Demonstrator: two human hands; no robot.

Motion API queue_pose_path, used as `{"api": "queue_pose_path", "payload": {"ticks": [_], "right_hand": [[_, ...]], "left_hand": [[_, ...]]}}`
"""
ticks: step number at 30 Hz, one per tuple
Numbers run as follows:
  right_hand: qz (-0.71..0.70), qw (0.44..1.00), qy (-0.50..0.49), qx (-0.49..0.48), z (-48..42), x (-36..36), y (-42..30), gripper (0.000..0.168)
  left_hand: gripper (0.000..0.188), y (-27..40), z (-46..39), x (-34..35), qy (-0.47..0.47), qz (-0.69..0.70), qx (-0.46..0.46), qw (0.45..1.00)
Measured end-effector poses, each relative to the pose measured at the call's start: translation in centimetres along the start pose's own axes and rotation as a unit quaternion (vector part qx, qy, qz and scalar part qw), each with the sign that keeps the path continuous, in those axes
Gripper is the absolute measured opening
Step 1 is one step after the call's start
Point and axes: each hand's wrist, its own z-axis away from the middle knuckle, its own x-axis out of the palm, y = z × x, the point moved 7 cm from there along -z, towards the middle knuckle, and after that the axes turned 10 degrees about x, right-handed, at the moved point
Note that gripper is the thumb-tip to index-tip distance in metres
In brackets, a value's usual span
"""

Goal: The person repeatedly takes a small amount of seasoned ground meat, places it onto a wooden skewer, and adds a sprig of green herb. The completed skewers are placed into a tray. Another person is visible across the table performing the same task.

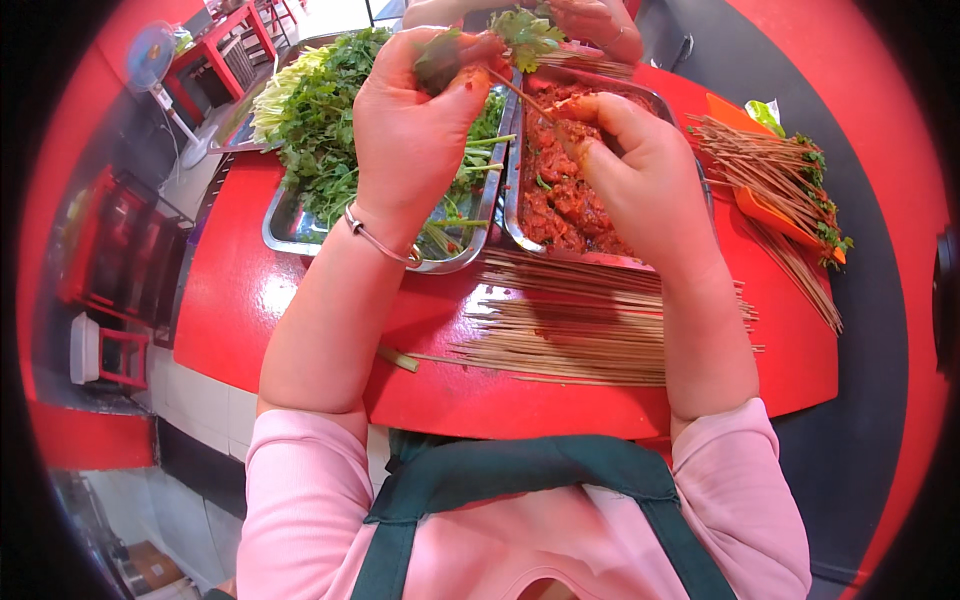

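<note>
My left hand (424, 124), with a bracelet at its wrist, grips a cilantro sprig (439, 64) together with what looks like red meat. A thin wooden skewer (521, 94) runs from there to my right hand (630, 150), whose fingers and thumb pinch it. Red sauce coats the fingertips. Under my right hand lies a metal tray of red marinated meat pieces (555, 214). Left of it, partly behind my left hand, is a metal tray (289, 244) with leafy cilantro (322, 150). Bare wooden skewers (570, 337) lie in a loose row nearer to me.
On the right, loaded skewers (765, 161) rest over an orange container (780, 217), beside more bare skewers (802, 277). Another person's hands (592, 26) are at the table's far side. A cut green stalk (397, 358) lies on the red table (315, 322). A fan (154, 60) stands far left.
</note>
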Motion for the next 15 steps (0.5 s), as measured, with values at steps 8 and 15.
{"api": "queue_pose_path", "payload": {"ticks": [8, 15], "right_hand": [[-0.036, 0.999, 0.020, 0.007, -0.7, 1.0, 0.1, 0.023], [-0.110, 0.993, 0.024, 0.029, -2.3, 1.7, 0.6, 0.021]], "left_hand": [[0.020, 0.6, 0.5, 0.1, -0.015, -0.070, 0.081, 0.994], [0.022, 2.0, 1.4, 1.5, -0.059, -0.187, 0.141, 0.970]]}}
